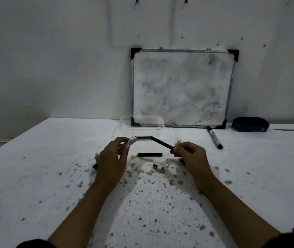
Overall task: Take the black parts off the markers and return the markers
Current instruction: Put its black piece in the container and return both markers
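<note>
Head view | left grip (pixel 112 154) clenched on marker (pixel 127 143) | right grip (pixel 190 154) pinching black part (pixel 161 142) above table (pixel 35 167) | risk: inky part slips, rolls away, smears table

dim, grey cast | soft shadows under hands (pixel 110 158) | slight blur | wide-angle bowing at edges
</note>
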